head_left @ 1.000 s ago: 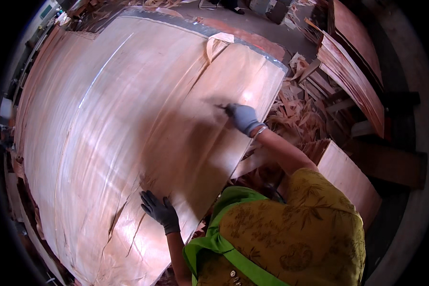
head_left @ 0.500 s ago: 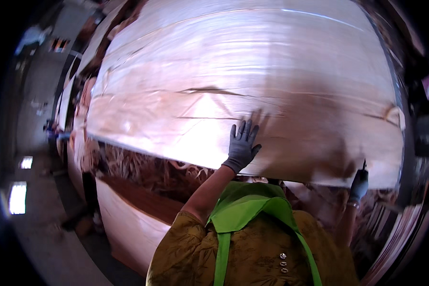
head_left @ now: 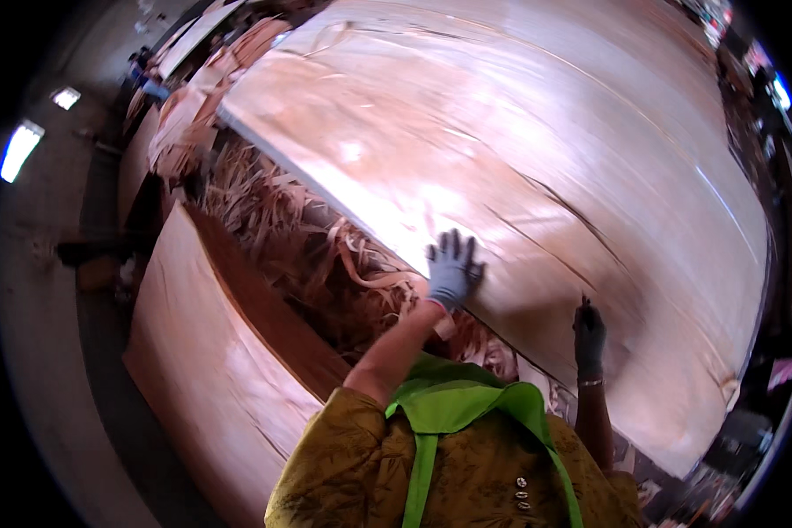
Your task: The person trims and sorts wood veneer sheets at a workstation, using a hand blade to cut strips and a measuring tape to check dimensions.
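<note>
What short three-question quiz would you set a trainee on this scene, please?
1. True or false: the left hand, in a grey-blue glove, lies flat with fingers spread on the large pale wooden veneer sheet.
2. What lies heaped just below the sheet's near edge, left of that hand? A) curled thin wood strips B) metal pipes C) folded cloth
3. Fill in: the right hand, at the sheet's near edge, wears a ___ glove.
Key: 1 true; 2 A; 3 dark.
</note>
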`<state>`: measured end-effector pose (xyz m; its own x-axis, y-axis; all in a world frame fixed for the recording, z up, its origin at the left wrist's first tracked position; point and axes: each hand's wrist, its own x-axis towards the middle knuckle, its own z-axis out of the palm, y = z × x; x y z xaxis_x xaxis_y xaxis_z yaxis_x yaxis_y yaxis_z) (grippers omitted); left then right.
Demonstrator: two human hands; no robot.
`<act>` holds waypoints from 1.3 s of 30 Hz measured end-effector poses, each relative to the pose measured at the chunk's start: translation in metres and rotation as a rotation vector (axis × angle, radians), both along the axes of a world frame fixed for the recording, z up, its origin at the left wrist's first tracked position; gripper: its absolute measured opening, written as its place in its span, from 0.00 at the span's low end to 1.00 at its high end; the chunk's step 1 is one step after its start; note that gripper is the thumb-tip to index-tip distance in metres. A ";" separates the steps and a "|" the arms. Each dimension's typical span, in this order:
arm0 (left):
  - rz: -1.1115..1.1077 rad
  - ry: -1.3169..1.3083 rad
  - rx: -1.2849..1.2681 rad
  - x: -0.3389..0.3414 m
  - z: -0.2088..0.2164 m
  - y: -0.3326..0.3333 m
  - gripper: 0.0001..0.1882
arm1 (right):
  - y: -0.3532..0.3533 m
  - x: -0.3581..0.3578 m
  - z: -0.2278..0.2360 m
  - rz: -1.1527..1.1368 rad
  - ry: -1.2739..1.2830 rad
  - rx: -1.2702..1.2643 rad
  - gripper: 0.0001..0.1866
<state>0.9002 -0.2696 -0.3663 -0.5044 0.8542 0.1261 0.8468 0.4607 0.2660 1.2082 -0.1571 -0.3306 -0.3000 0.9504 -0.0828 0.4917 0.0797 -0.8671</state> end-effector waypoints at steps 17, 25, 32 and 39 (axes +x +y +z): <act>0.510 0.004 0.152 -0.270 0.049 -0.350 0.28 | 0.060 -0.170 -0.069 -0.197 -0.074 0.071 0.17; 1.002 -0.362 0.225 -0.257 -0.006 -0.497 0.28 | -0.128 -0.585 0.036 0.914 -0.370 0.167 0.15; 1.059 -0.369 0.311 -0.365 0.001 -0.483 0.27 | -0.123 -0.816 0.003 0.892 -0.404 0.636 0.09; 0.819 -0.381 0.220 -0.554 0.003 -0.437 0.26 | -0.126 -0.857 0.008 1.072 -0.710 0.644 0.13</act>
<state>0.3466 -0.7062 -0.3631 -0.9803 0.1898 -0.0549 0.1172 0.7824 0.6117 0.3511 -0.2827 -0.3229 -0.9599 0.2259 -0.1661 0.2497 0.9581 -0.1403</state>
